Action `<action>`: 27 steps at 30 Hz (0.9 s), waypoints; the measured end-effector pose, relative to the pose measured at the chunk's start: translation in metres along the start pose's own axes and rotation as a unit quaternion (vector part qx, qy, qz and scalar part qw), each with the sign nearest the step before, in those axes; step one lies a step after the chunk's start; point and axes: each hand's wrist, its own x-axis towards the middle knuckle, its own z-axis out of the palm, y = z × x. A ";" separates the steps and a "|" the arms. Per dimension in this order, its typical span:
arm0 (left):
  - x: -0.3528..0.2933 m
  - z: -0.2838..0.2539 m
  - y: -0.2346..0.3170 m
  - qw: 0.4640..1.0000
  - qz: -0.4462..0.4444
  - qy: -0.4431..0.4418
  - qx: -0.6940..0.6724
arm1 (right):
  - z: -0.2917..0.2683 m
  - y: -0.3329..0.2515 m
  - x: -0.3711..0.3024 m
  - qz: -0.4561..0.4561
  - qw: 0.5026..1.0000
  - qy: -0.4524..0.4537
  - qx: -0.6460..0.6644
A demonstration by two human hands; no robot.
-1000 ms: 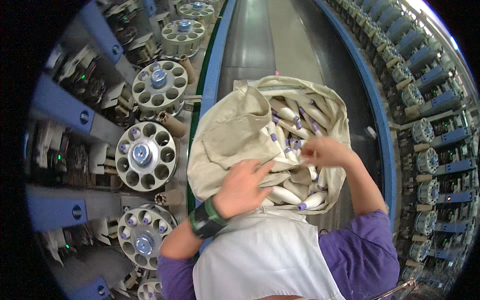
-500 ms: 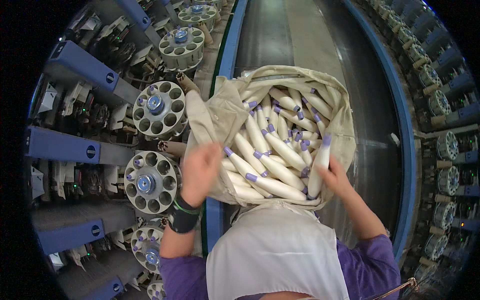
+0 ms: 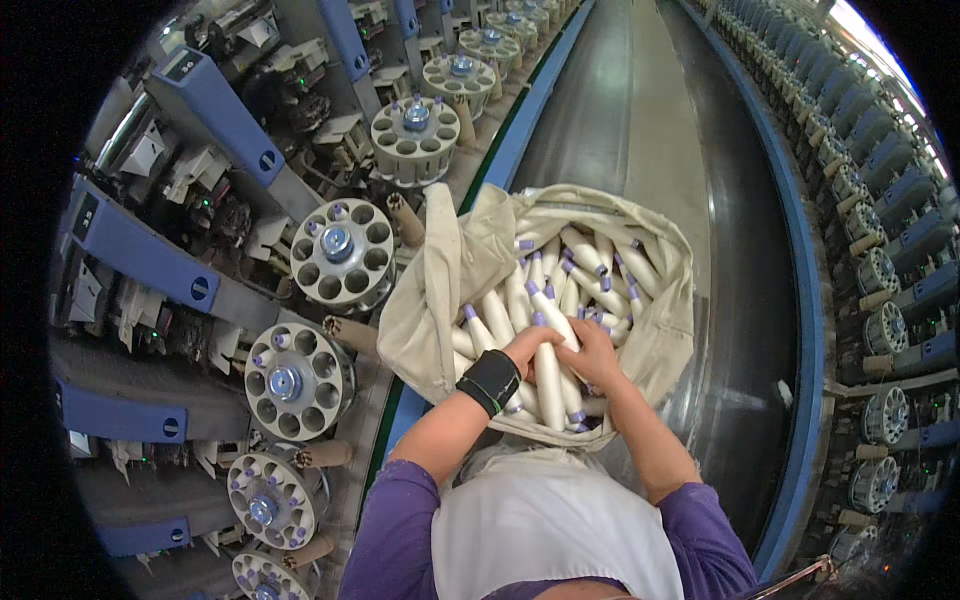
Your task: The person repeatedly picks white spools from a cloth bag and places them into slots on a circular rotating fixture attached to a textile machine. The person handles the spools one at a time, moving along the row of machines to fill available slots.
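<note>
Head view: the person's left hand (image 3: 526,348) and right hand (image 3: 593,356) are meeting over white, purple-tipped bobbins (image 3: 497,318), which are lying piled inside an open cloth sack (image 3: 415,330). Fingers are partly hiding behind bobbins, so whether either grip is clamping one, nobody can tell. A dark belt (image 3: 745,300) is stretching beyond.
</note>
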 end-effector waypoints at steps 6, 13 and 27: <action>0.004 -0.002 0.012 0.970 0.072 -0.104 -0.210 | -0.032 -0.007 0.029 0.070 0.930 -0.135 0.336; -0.119 -0.068 0.036 0.887 0.413 -0.165 -0.128 | -0.042 -0.075 0.069 0.060 0.918 -0.296 0.257; -0.276 -0.232 -0.069 0.768 0.550 0.157 -0.290 | 0.215 -0.290 0.071 -0.489 0.864 -0.037 0.117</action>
